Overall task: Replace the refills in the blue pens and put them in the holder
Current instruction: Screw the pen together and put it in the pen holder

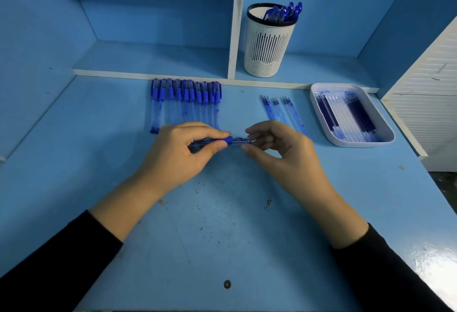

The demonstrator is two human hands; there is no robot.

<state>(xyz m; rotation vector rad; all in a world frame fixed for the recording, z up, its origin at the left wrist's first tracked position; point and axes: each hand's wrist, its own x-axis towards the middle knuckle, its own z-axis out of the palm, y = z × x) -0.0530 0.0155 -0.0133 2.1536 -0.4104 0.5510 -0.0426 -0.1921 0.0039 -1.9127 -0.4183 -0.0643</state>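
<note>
1. Tabletop (222,225): blue, speckled with dark marks.
2. Left hand (178,156) and right hand (279,153): both pinch one blue pen (230,140) between thumb and fingertips, held level just above the tabletop.
3. Row of pens (185,101): lying side by side behind the left hand.
4. Loose refills (282,111): behind the right hand, beside a white tray (358,144) of refills.
5. Holder (268,49): upright on the shelf (153,57), containing several pens.

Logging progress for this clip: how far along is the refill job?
Done: a few blue pens stand in the holder. In hand: left hand grips one pen, right hand pinches its end. Remaining: the row of pens by the shelf edge; refills wait in the tray.
</note>
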